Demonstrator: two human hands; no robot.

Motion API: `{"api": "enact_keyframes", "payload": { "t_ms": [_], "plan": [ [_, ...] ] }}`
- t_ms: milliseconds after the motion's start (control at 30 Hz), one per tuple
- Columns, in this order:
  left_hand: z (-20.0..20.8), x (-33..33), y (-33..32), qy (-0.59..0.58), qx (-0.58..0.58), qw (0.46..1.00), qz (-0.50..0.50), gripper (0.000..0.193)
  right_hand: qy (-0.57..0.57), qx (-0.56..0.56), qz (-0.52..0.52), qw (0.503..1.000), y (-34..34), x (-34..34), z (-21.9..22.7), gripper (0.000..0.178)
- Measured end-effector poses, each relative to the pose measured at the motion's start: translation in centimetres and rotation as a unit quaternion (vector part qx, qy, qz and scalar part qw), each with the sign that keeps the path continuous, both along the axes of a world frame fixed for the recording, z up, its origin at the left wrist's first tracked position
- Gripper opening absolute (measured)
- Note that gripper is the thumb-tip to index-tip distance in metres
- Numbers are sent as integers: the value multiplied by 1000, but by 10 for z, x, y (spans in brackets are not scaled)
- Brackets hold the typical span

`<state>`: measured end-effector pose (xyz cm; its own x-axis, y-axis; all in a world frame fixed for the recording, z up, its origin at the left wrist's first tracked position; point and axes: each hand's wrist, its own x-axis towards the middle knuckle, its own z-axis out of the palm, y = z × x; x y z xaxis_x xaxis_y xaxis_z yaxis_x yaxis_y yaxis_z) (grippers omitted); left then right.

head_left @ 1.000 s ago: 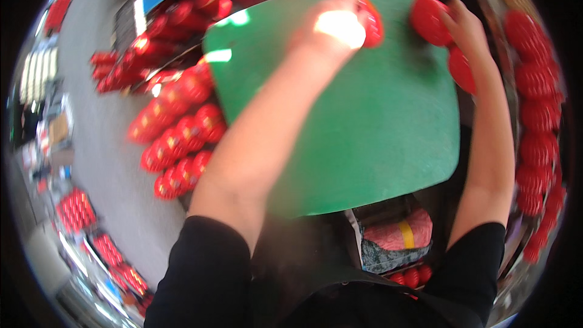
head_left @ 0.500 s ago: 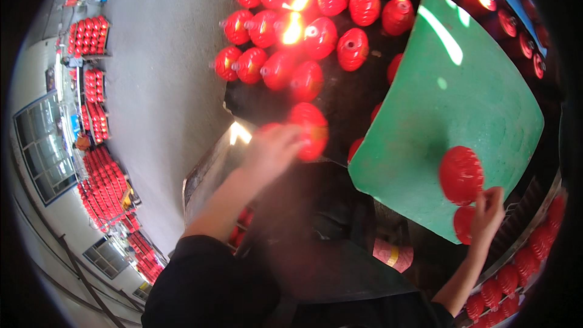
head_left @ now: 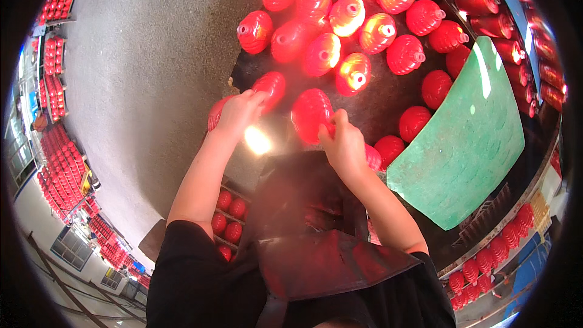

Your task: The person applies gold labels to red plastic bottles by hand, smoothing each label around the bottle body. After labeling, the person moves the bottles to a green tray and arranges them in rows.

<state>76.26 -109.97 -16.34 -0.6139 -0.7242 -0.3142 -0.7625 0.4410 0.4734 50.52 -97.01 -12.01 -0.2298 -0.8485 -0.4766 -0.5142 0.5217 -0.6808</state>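
Note:
My left hand (head_left: 240,112) is closed on a glossy red ribbed lantern-shaped piece (head_left: 271,87) by its end. Another red piece (head_left: 216,114) shows on the other side of that fist, partly hidden by it. Close by, my right hand (head_left: 344,140) pinches the end of a larger-looking red lantern-shaped piece (head_left: 311,115). Behind the right wrist a further red piece (head_left: 373,157) peeks out; whether this hand holds it I cannot tell. Both hands are over the near edge of the dark tabletop (head_left: 379,100), where several similar pieces (head_left: 354,74) stand with short necks up.
A curved green sheet (head_left: 467,140) lies to the right, with red pieces (head_left: 415,123) along its edge. Further red pieces (head_left: 480,1) line the far right side. Below my left arm is a rack of red pieces (head_left: 235,208). Stacked racks (head_left: 61,164) stand across the grey floor (head_left: 152,54).
My right hand has moved left from over the green sheet to beside my left hand, carrying red piece(s). My left hand has shifted slightly up and left. The whole view has turned.

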Motion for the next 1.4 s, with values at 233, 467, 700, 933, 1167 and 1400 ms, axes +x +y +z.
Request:
{"api": "enact_keyframes", "payload": {
  "t_ms": [233,467,700,933,1167,1400],
  "plan": [
    [-38,8,-20,34,-3,999,2,26,46,46,-23,998,-32,68,-69,36],
    [-50,12,-20,64,4,998,30,25,73,56,-33,995,-35,93,-87,37],
    [-36,18,-23,100,23,992,67,34,73,60,-56,994,-46,99,-74,41],
    [-33,36,-61,231,41,956,174,24,99,58,-45,992,-38,97,-79,41],
    [-66,29,-89,304,146,914,227,21,34,-98,-231,967,-14,58,-112,23],
    [-69,46,-82,316,-2,921,228,21,-47,-80,-273,958,27,45,-127,16]
  ]
}}
